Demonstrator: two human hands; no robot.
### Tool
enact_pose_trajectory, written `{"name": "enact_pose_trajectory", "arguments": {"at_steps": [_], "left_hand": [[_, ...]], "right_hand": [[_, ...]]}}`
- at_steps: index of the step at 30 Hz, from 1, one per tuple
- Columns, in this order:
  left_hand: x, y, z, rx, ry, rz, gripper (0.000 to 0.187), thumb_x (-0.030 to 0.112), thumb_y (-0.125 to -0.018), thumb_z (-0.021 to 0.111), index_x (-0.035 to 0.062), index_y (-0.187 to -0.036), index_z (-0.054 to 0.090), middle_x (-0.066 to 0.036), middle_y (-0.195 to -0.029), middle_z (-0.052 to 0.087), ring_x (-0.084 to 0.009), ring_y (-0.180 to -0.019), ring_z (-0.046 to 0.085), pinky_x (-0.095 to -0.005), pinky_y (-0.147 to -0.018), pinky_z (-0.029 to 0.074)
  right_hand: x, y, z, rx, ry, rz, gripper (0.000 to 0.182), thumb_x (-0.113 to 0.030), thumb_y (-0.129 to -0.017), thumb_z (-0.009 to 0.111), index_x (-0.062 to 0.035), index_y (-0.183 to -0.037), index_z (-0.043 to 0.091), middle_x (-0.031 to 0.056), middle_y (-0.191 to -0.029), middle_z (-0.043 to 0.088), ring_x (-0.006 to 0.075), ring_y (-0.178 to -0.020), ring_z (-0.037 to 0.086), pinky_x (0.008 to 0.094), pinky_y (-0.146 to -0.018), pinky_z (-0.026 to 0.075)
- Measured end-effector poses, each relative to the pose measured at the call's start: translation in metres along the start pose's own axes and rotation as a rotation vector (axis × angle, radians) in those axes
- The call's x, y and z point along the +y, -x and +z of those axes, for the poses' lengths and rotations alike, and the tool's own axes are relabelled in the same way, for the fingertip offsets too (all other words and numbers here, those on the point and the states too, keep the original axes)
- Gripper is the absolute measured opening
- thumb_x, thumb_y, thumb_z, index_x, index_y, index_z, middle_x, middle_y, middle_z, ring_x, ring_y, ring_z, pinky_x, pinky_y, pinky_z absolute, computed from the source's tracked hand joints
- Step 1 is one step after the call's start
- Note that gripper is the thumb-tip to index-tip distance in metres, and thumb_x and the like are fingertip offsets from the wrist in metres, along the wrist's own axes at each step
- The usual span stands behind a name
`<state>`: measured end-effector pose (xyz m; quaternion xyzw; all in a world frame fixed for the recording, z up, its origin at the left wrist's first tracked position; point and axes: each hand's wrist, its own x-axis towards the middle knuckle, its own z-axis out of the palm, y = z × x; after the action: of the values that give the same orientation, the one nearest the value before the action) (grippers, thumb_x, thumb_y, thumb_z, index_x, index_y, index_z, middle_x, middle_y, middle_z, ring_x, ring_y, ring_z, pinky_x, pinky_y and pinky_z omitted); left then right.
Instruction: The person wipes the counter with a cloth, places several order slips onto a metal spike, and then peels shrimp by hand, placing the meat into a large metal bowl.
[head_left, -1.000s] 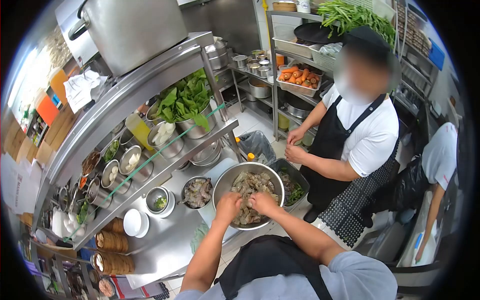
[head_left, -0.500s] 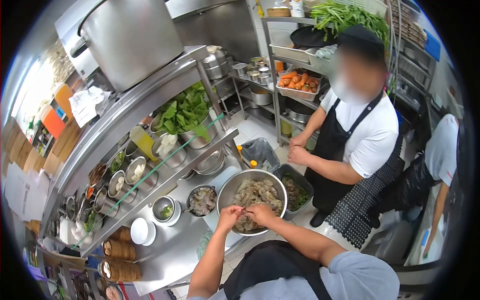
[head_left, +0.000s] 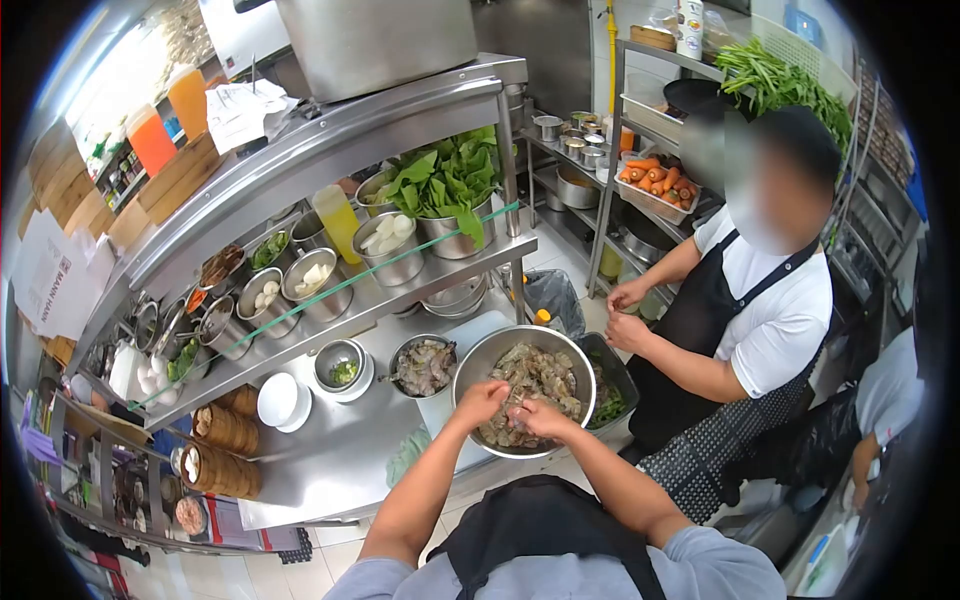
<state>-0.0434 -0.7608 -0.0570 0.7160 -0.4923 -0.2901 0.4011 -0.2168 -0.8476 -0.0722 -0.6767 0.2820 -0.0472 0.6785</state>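
Both hands are over a large steel bowl (head_left: 466, 372) of raw, unpeeled shrimp (head_left: 545, 378). My left hand (head_left: 484, 402) is at the bowl's near left side, its fingers closed together; whatever they hold, if anything, is too small to name. Beside it, slightly lower and to the right, my right hand (head_left: 540, 418) has its fingers curled round a small, pale shrimp (head_left: 517, 412). A gap separates the two hands. To the left of the large bowl, a smaller steel bowl (head_left: 424, 366) holds more greyish shrimp.
White bowls (head_left: 285, 402) and bamboo steamers (head_left: 222, 470) stand on the steel counter (head_left: 320, 470). Ingredient pots and leafy greens (head_left: 440, 180) line the shelf above. A co-worker (head_left: 770, 300) stands across the bowl, near a dark bin (head_left: 612, 385) with greens.
My hands, together before, have moved apart. The camera view has shifted, so the bowl and shelves appear further right. The co-worker's hands have separated slightly.
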Motion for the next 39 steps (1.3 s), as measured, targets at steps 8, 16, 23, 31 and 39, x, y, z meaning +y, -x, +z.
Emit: {"name": "enact_pose_trajectory", "arguments": {"at_steps": [8, 16, 23, 31, 39], "left_hand": [[-0.007, -0.011, 0.031, -0.221, -0.205, -0.128, 0.026, 0.023, -0.088, 0.056, 0.0031, -0.086, 0.074, -0.023, -0.081, 0.069, -0.0356, -0.068, 0.069, -0.0433, -0.066, 0.056], [0.018, -0.007, 0.034, -0.229, -0.712, -0.219, 0.024, 0.021, -0.079, 0.066, 0.0036, -0.093, 0.075, -0.022, -0.098, 0.072, -0.0391, -0.095, 0.07, -0.0459, -0.084, 0.056], [0.006, 0.008, 0.03, -0.293, -0.896, -0.084, 0.024, 0.02, -0.085, 0.062, 0.0048, -0.1, 0.073, -0.021, -0.1, 0.072, -0.0355, -0.096, 0.071, -0.0465, -0.083, 0.057], [-0.038, 0.0, -0.11, 0.165, -0.337, -0.047, 0.019, 0.019, -0.091, 0.058, 0.008, -0.101, 0.071, -0.021, -0.092, 0.07, -0.0351, -0.081, 0.069, -0.0453, -0.075, 0.055], [-0.147, -0.022, -0.182, 0.316, -0.631, -0.065, 0.032, 0.023, -0.092, 0.053, 0.0093, -0.117, 0.068, -0.024, -0.093, 0.069, -0.0428, -0.088, 0.067, -0.0506, -0.082, 0.053]], "right_hand": [[0.005, 0.004, 0.011, 0.076, 0.192, 0.118, 0.033, -0.034, -0.093, 0.061, -0.0041, -0.08, 0.069, 0.0041, -0.055, 0.059, 0.0126, -0.048, 0.056, 0.0306, -0.046, 0.04], [0.008, 0.014, 0.015, 0.219, 0.634, -0.039, 0.025, -0.029, -0.089, 0.061, -0.0062, -0.09, 0.073, 0.0132, -0.068, 0.068, 0.0279, -0.066, 0.067, 0.0416, -0.064, 0.052], [-0.007, 0.032, -0.015, 0.402, 0.731, -0.023, 0.019, -0.022, -0.087, 0.059, -0.0094, -0.091, 0.073, 0.0181, -0.091, 0.07, 0.0383, -0.091, 0.067, 0.0511, -0.081, 0.053], [0.012, 0.032, -0.063, 0.642, 0.821, -0.122, 0.015, -0.007, -0.082, 0.061, -0.0065, -0.091, 0.073, 0.0187, -0.09, 0.071, 0.0394, -0.087, 0.067, 0.0484, -0.079, 0.054], [0.001, 0.008, -0.032, 0.291, 1.326, 0.241, 0.026, -0.014, -0.084, 0.059, -0.0093, -0.106, 0.072, 0.01, -0.115, 0.068, 0.0306, -0.12, 0.056, 0.0529, -0.098, 0.04]]}}
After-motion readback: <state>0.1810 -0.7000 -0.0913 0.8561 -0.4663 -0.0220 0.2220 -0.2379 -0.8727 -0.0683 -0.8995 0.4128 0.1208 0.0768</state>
